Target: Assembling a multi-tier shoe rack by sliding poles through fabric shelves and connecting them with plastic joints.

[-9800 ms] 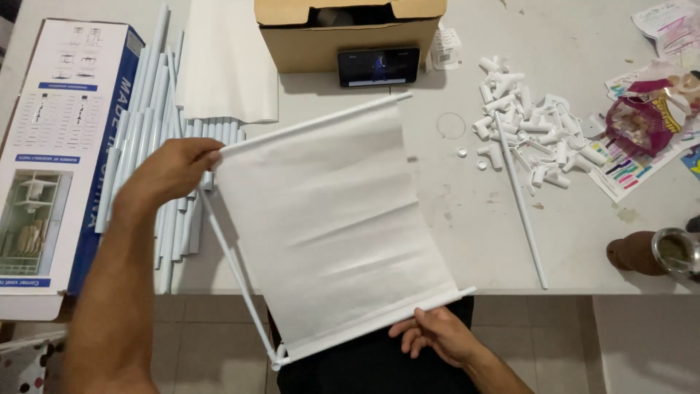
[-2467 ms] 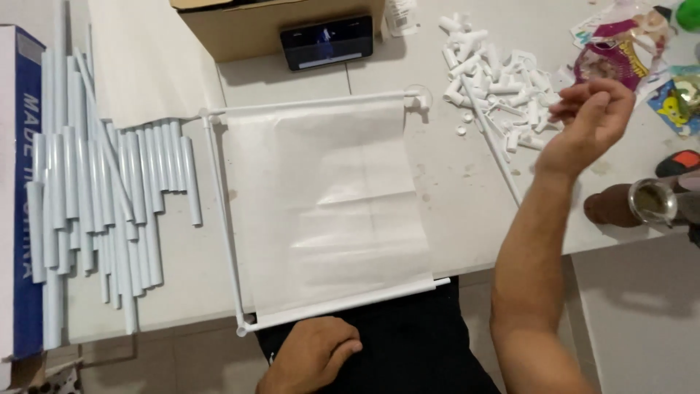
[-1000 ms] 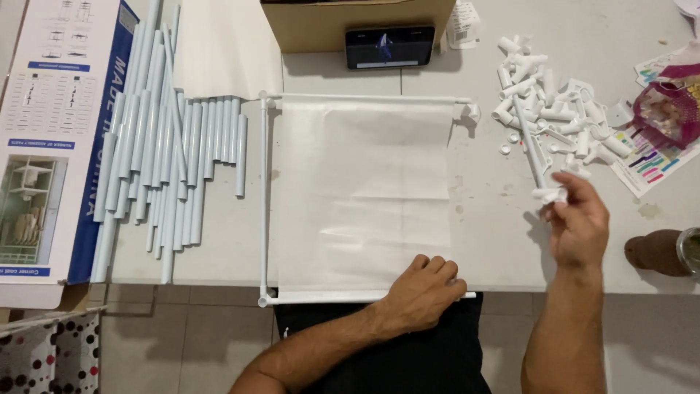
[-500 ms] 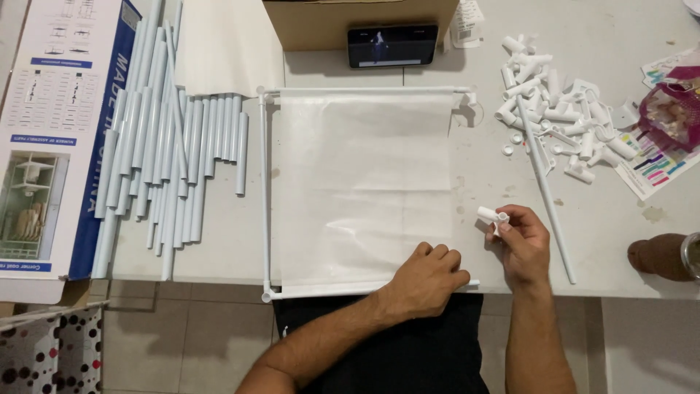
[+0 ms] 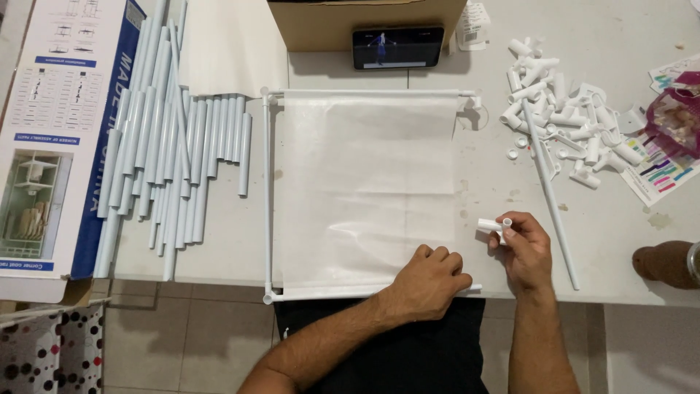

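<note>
Left hand (image 5: 430, 281) pressed flat, fingers spread a little, on the near right corner of a white fabric panel (image 5: 364, 190), pinning it and the near tube (image 5: 343, 293) against the bench (image 5: 605, 241); grasping nothing, only resting on top. Right hand (image 5: 525, 248) just beside it to the right, pinching a small white plastic connector (image 5: 494, 225) between thumb and fingertips, raised slightly off the bench and close to the panel's right edge, not touching the frame. Panel stretched between white tubes: one along the far edge (image 5: 364, 93), one down the left side (image 5: 267, 190), one along the near edge, with corner joints at the far left, far right and near left. Near right end of the near tube bare, poking out past the left hand. A long loose white tube (image 5: 550, 193) lying slanted on the bench right of the right hand. Beyond it, a heap of more white connectors (image 5: 561, 117). Left of the panel, a row of pale tubes (image 5: 175, 153) lying side by side, next to a printed cardboard box (image 5: 51, 131). At the far edge, a phone (image 5: 397, 47) with a lit screen propped against a brown carton (image 5: 364, 22). Colourful papers (image 5: 660, 164) at the far right.
</note>
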